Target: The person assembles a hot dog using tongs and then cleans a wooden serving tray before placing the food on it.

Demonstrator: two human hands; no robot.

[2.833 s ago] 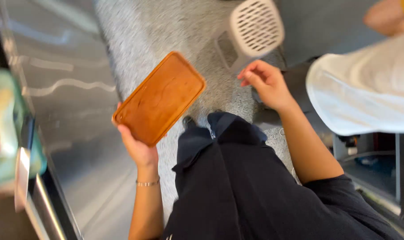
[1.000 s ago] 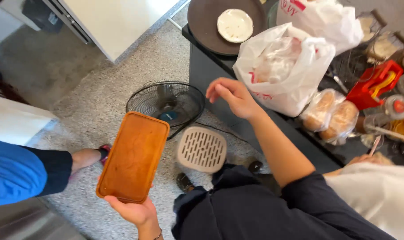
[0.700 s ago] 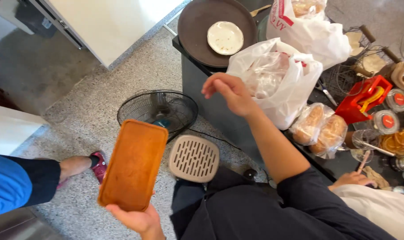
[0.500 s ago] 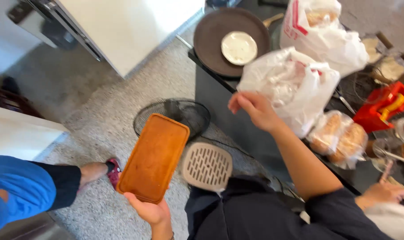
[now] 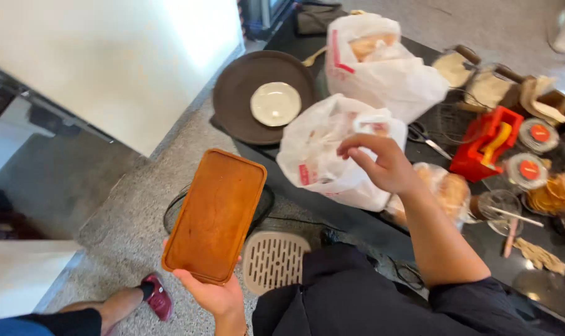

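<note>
Tray low in my left hand, right hand at the bag.

My left hand clamps one end of the orange-brown tray over the floor; my right hand, fingers loosely curled and empty, hovers at the white plastic bag by the counter's front edge. Gripped at one end, the tray could tip and drop.

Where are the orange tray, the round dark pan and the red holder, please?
orange tray (image 5: 215,214), head view, middle of its flat face.
round dark pan (image 5: 236,102), head view, bare left part of its surface.
red holder (image 5: 481,146), head view, its left side wall.
</note>
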